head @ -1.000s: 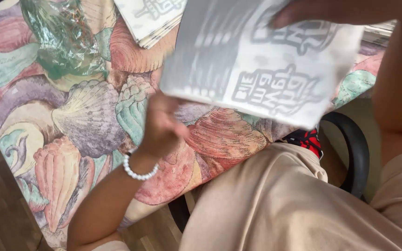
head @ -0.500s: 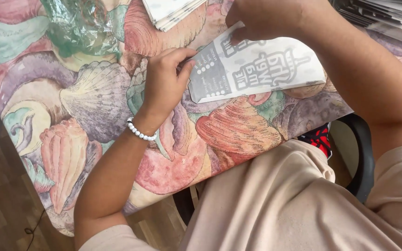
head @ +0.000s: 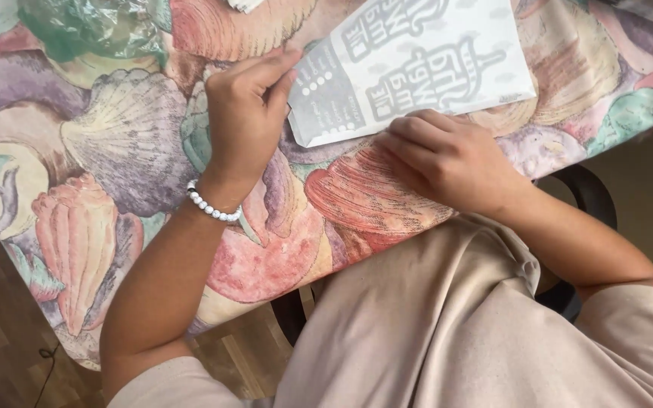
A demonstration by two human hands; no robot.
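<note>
Left hand: the left hand lies on the tablecloth with its fingers curled together, the fingertips touching the left edge of the paper bag — pinning it rather than gripping it, as far as the view shows. A white bead bracelet sits at the wrist.

Right hand: the right hand is loosely fisted, knuckles pressed on the near edge of the same bag; nothing is enclosed in it that can be seen.

Paper bag: a flat pale grey paper bag with white printed figures lies spread on the table, just beyond both hands and between them, its near left corner sitting between the two.

Handling: judging by how flat it lies, the bag is light, thin and limp — it would crease or tear easily and would slide on the cloth. The edges and corners next to the fingers look like the sensible places to pinch it.

Table: a tablecloth printed with large pastel shells covers the surface under both hands.

Beyond the left hand: a crumpled clear plastic wrap lies well apart from the bag, farther out and to the left.

Near the body: beige trousers fill the space below the right hand, with a dark chair arm beside that forearm.
</note>
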